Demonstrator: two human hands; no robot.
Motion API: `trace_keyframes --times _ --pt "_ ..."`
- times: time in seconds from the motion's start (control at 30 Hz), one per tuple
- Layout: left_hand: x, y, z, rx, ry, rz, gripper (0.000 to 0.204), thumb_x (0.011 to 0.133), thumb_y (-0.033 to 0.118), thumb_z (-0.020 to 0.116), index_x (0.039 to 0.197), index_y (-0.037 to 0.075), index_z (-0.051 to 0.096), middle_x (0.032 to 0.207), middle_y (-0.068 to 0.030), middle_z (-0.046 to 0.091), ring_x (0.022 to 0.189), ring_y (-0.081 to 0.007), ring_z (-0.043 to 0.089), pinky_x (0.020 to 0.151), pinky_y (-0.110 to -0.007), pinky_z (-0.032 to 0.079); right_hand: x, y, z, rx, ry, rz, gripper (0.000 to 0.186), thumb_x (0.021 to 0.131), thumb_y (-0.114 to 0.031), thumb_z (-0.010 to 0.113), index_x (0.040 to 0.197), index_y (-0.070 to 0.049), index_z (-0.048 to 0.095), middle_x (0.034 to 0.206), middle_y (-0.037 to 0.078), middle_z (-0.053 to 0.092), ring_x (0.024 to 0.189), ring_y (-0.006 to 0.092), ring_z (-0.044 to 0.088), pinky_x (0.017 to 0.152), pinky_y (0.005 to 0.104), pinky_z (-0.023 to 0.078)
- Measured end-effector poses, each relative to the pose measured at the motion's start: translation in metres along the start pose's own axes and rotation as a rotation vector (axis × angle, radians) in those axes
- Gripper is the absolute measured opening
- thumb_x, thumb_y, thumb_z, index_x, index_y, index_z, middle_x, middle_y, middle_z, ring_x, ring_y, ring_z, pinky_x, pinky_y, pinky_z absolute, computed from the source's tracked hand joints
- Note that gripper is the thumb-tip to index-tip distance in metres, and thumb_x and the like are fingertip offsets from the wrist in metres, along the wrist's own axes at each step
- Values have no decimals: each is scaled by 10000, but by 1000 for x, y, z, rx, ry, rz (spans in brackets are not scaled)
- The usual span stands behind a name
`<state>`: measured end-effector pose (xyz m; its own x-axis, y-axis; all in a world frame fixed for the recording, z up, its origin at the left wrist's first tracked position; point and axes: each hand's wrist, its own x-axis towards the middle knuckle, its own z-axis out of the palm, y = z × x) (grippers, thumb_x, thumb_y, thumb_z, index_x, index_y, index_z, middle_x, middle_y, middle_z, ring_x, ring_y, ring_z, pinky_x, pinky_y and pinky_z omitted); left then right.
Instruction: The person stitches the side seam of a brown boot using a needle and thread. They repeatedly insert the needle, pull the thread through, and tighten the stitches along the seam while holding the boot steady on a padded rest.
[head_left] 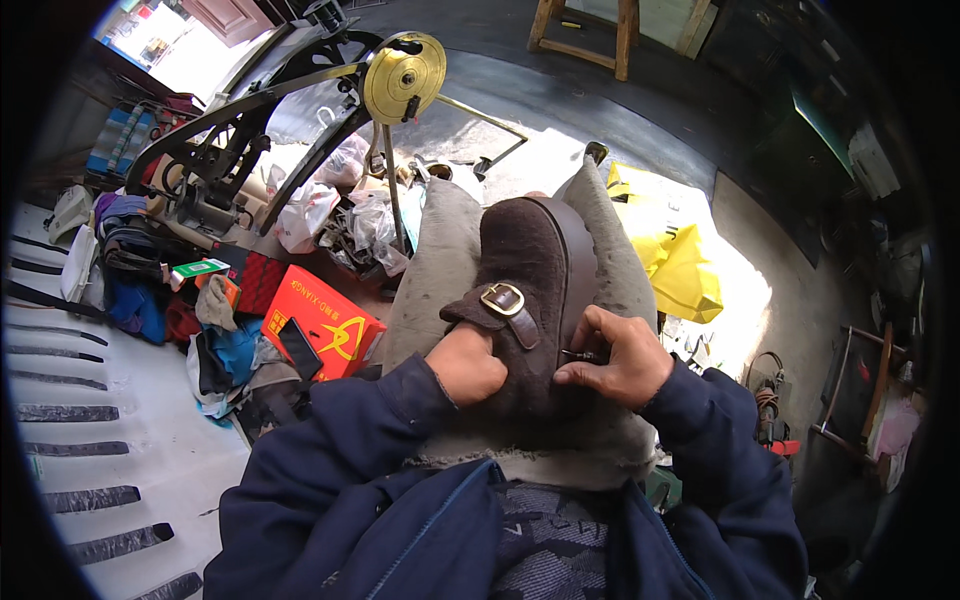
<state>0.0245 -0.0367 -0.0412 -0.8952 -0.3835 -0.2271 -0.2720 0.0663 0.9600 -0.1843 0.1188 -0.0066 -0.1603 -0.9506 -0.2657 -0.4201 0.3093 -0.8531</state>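
A dark brown fuzzy shoe (524, 245) with a buckled strap (510, 306) and a thick dark sole (577, 245) lies toe-away over my lap. My left hand (466, 365) reaches into its opening and steadies it from inside; those fingers are mostly hidden. At the right side of the shoe, near the sole edge, my right hand (622, 358) pinches a small thin tool (580, 354) with a metal shaft, like an awl. Its point is against or close to the shoe side; I cannot tell whether it has gone in. A grey cloth (425, 270) covers my legs beneath the shoe.
Ahead on the left stands a black sewing machine with a brass-coloured wheel (404, 78). A red box (322, 322) and piled cloths and bags lie left, beside a white surface with dark strips (68, 414). A yellow bag (672, 250) is right; a wooden stand (622, 40) stands farther off.
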Motion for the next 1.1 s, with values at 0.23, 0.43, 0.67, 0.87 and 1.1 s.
trace_keyframes --times 0.23,0.43,0.67,0.87,1.1 --pt "-8 -3 3 -320 -74 -77 623 820 -175 434 1409 -12 557 1376 -108 639 1291 -243 599 1142 -383 459 1 4 4 -316 140 -17 535 746 -433 947 754 -20 608 656 184 628 633 372 673 590 421 525" --pt "-15 -4 0 -307 -36 -47 530 890 -126 430 1391 -37 582 1351 -115 664 1247 -207 627 1089 -355 493 -26 22 -6 -511 225 47 633 769 -600 880 726 -19 632 605 187 607 611 401 666 588 446 527" --pt "-29 18 0 -434 21 -70 522 945 183 721 1385 -50 563 1246 -117 680 1190 -200 627 1048 -354 492 -78 20 -7 631 167 134 638 945 -262 762 1477 -20 508 841 10 585 736 67 501 652 221 397" --pt "-13 29 26 34 9 -26 600 844 203 862 1312 -45 582 1197 -151 675 1141 -258 650 997 -394 521 -38 2 37 1259 -220 95 728 986 -229 680 1622 -46 376 716 -10 490 593 57 402 532 216 318" --pt "-5 39 34 17 92 -70 532 870 140 845 1309 -36 601 1229 -118 677 1124 -222 647 1011 -373 518 -74 26 22 813 236 -141 268 1049 -237 644 905 -12 622 605 1 484 487 99 418 490 277 337"
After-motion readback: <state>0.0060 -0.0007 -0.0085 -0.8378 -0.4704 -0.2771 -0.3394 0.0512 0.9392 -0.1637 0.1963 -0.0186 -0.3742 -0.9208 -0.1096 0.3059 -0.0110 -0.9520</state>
